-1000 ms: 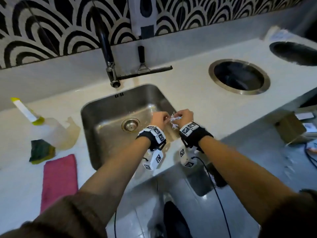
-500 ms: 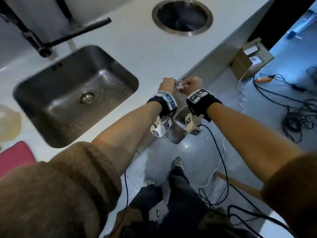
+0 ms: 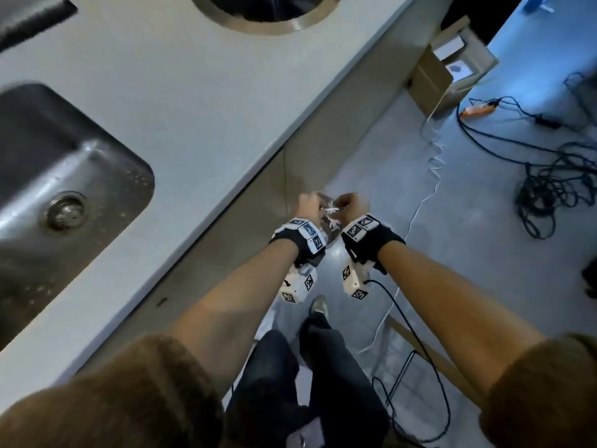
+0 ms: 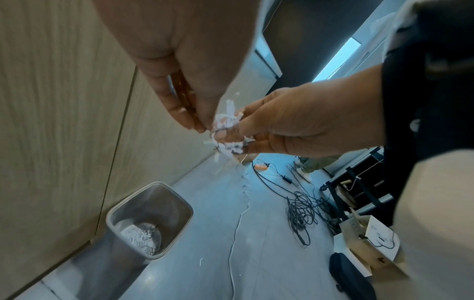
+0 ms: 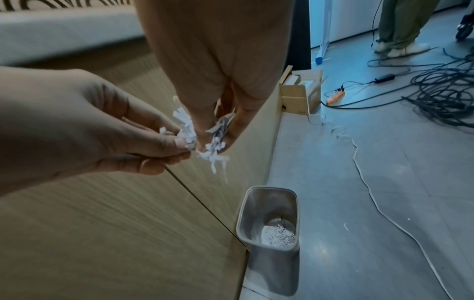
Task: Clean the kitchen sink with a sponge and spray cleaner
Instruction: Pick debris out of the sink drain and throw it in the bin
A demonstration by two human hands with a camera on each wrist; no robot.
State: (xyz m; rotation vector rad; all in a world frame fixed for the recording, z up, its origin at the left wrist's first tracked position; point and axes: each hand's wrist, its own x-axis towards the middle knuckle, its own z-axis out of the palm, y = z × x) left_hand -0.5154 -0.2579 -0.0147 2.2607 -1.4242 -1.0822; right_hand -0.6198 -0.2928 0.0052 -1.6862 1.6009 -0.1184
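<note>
Two hands meet over the floor in front of the cabinet, each pinching the same small clump of shredded paper [image 4: 227, 130]. The left hand [image 3: 308, 205] sits at about 9 o'clock of the clump and the right hand [image 3: 352, 203] at 3 o'clock, fingertips nearly touching, with the white strips bunched between them and a few loose ends dangling.

The sink [image 3: 97, 176] lies well apart, toward 9 o'clock in the head view, its drain [image 3: 63, 211] showing pale specks around it. No sponge or spray cleaner appears in any view.

Below the hands, at roughly 6 o'clock in the right wrist view, a small grey bin [image 5: 269, 223] stands against the cabinet front with a pile of similar white shreds at its bottom.

The shreds look very light, limp and probably damp, so they would likely cling to skin and scatter rather than drop as one piece. A firm pinch at the middle of the clump seems the surest hold; the trailing ends offer nothing to grip. Letting go directly above the bin's mouth, and rubbing the fingertips together, would probably shed the stuck strips.
</note>
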